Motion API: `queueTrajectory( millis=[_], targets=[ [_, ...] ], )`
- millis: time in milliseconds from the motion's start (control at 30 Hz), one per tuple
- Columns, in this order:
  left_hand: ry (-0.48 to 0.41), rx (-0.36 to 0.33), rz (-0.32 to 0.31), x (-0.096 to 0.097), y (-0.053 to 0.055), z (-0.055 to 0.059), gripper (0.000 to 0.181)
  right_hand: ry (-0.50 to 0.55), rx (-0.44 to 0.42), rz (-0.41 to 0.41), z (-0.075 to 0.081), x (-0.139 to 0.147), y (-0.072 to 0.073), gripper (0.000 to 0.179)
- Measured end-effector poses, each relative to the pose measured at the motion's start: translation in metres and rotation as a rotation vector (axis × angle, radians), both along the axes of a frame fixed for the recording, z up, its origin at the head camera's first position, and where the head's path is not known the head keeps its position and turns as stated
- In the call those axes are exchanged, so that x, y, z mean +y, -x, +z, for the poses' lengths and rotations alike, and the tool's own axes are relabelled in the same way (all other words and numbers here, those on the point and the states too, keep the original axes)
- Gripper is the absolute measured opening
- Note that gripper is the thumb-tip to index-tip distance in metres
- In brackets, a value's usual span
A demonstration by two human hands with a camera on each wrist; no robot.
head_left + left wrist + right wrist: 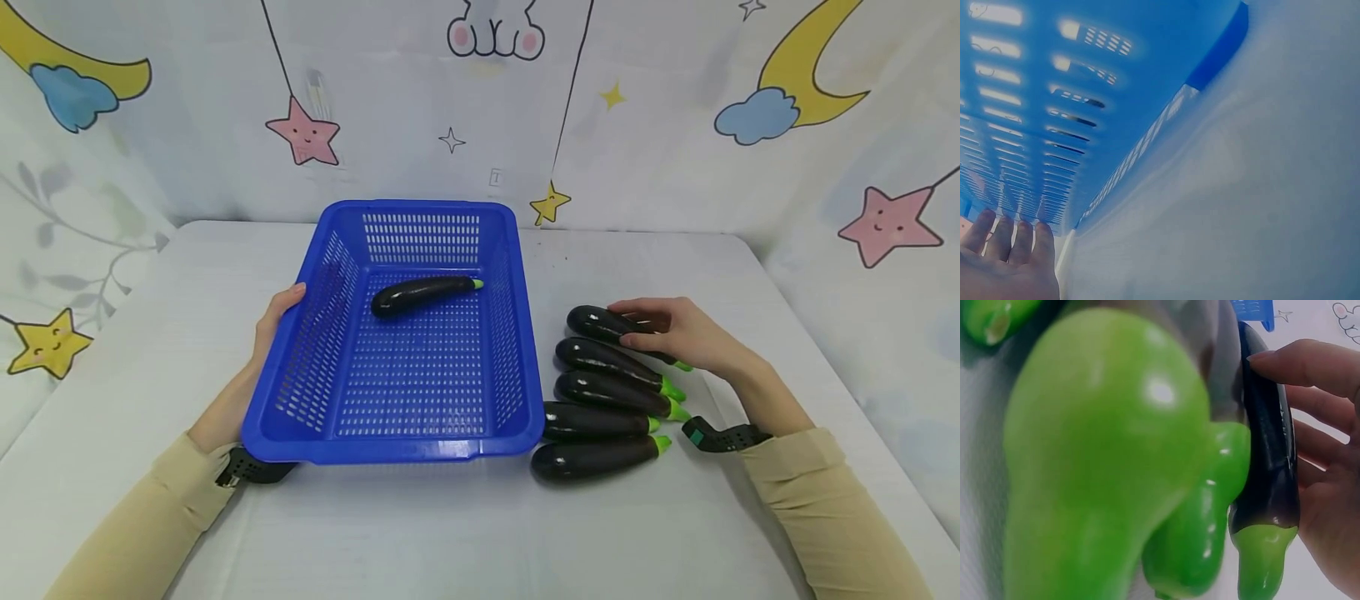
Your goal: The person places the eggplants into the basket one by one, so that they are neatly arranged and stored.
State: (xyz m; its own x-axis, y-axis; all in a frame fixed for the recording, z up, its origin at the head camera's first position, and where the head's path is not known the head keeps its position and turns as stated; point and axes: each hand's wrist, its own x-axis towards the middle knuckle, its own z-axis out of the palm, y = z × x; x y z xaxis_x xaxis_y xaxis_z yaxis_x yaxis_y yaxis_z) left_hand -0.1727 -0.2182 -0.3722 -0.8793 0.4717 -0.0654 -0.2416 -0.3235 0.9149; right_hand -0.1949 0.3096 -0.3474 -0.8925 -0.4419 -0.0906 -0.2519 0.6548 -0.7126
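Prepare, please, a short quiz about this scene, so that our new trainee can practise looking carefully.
1. How many eggplants lie inside the basket?
2. True or false: the left hand is inside the basket.
3. Of the five eggplants outside, which one does the right hand touch, as seen in the head view? A) the nearest; B) the middle one; C) the farthest.

Key:
1. One.
2. False; it is outside, at the basket's left side.
3. C.
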Motion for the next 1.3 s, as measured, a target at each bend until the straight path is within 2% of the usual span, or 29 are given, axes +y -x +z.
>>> queueTrajectory(
  millis=[433,733,1000,1300],
  targets=[
    [0.010,-0.028,-0.024,-0.002,-0.001,0.000,0.070,-0.007,0.037,0.006,0.005,-0.001,-0.003,0.047],
    [0.013,-0.042,-0.033,-0.001,-0.002,0.002,0.070,-0.001,0.051,-0.039,0.009,-0.002,-0.006,0.045],
    [0.019,-0.033,-0.034,0.000,-0.002,0.002,0.070,0.006,0.079,-0.030,0.014,-0.007,-0.010,0.044],
    [-0.032,-0.060,-0.051,-0.002,-0.001,0.002,0.066,0.030,0.101,-0.032,0.022,-0.012,-0.015,0.044]
  ],
)
